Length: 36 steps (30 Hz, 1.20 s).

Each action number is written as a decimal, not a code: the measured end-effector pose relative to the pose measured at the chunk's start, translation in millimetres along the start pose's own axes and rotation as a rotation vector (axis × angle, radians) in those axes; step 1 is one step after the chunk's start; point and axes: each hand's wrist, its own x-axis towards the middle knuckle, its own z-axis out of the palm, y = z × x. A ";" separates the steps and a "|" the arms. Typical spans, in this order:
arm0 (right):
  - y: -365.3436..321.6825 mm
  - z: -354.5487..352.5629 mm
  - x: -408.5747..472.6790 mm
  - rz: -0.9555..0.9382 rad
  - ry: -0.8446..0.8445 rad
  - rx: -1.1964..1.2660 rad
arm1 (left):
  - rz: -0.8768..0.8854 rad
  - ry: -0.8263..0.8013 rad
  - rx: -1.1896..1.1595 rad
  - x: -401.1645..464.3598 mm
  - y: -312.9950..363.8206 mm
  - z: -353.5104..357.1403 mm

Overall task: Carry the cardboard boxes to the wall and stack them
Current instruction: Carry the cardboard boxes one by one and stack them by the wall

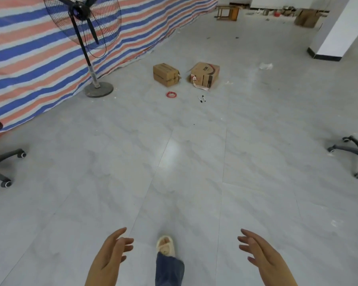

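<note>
Far left: office chair base point(0, 162) on casters, against a striped red, white and blue tarpaulin point(39, 58). Next, pedestal fan point(82, 27) upright on a round base. Low in view, left hand point(110, 256) with fingers spread and relaxed, holding nothing. Mid-floor, well ahead: plain cardboard box point(166, 74), red rubber bands point(171, 94) just in front. Slippered foot point(165, 245) stepping onto grey floor tiles point(194, 162). Beside the plain box but apart from it, printed cardboard box point(204, 74), two markers point(202, 98) near it. Right hand point(260, 252) likewise spread, empty. Far right: white pillar point(335, 32), second chair base point(353, 151).
</note>
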 end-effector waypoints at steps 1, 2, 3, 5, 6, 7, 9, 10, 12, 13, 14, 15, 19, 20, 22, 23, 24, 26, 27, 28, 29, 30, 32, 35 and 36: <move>-7.7 5.5 19.8 0.014 0.010 0.003 | -0.005 -0.003 0.000 22.9 7.7 4.6; -17.2 10.3 39.4 0.024 0.019 0.002 | -0.004 -0.014 0.004 46.3 17.8 9.0; -28.4 14.6 59.0 0.029 0.026 0.002 | 0.007 -0.029 0.016 70.1 30.7 13.0; -55.0 22.6 97.3 0.035 0.022 -0.001 | 0.050 -0.055 0.044 116.8 62.8 20.2; -70.5 27.7 116.0 0.028 0.020 -0.003 | 0.077 -0.065 0.060 141.0 80.5 23.9; -84.8 33.1 135.6 0.013 0.023 -0.012 | 0.103 -0.075 0.076 165.7 96.9 27.9; -109.0 42.5 173.8 -0.021 0.024 -0.037 | 0.137 -0.097 0.108 209.7 122.9 36.4; -120.7 46.4 191.6 -0.032 0.018 -0.040 | 0.147 -0.105 0.115 228.6 134.6 41.2; -142.3 53.2 227.0 -0.026 0.007 -0.027 | 0.158 -0.112 0.115 262.2 153.6 52.7; -150.7 56.0 244.6 -0.017 0.004 -0.020 | 0.152 -0.113 0.113 278.2 159.4 58.9; -157.5 58.5 261.7 -0.010 -0.002 -0.016 | 0.142 -0.112 0.113 293.5 163.4 65.8; -162.2 60.0 279.7 0.002 -0.011 -0.017 | 0.128 -0.111 0.114 308.7 166.4 72.8; -182.6 59.0 357.5 0.043 -0.044 -0.006 | 0.081 -0.070 0.116 372.1 179.6 108.8; -191.2 56.5 381.3 0.049 -0.051 -0.020 | 0.074 -0.045 0.104 390.2 185.8 120.3; -210.7 47.7 431.5 0.034 -0.058 -0.062 | 0.069 -0.005 0.084 425.4 201.8 143.8; -225.2 42.6 456.8 0.021 -0.065 -0.070 | 0.071 0.010 0.077 442.4 211.9 156.2; -240.3 36.5 481.6 -0.005 -0.079 -0.074 | 0.073 0.021 0.072 458.1 223.0 168.7; -273.1 23.8 531.9 -0.065 -0.081 -0.102 | 0.079 0.033 0.062 489.8 246.4 195.4; -290.0 18.8 556.2 -0.093 -0.076 -0.107 | 0.077 0.039 0.057 505.2 257.0 208.1; -306.3 15.3 578.8 -0.102 -0.086 -0.097 | 0.077 0.043 0.055 521.1 265.8 220.2; -321.8 13.1 599.7 -0.116 -0.095 -0.101 | 0.076 0.042 0.058 536.2 273.0 231.6; -332.8 10.6 621.6 -0.134 -0.102 -0.114 | 0.073 0.036 0.062 550.1 280.4 242.4; -352.3 10.9 663.1 -0.142 -0.107 -0.128 | 0.062 0.029 0.065 578.0 296.2 261.1; -368.9 18.8 718.8 -0.106 -0.123 -0.104 | 0.032 0.041 0.062 624.0 315.8 284.4; -371.5 22.9 737.3 -0.089 -0.128 -0.102 | 0.024 0.041 0.065 641.9 321.2 291.5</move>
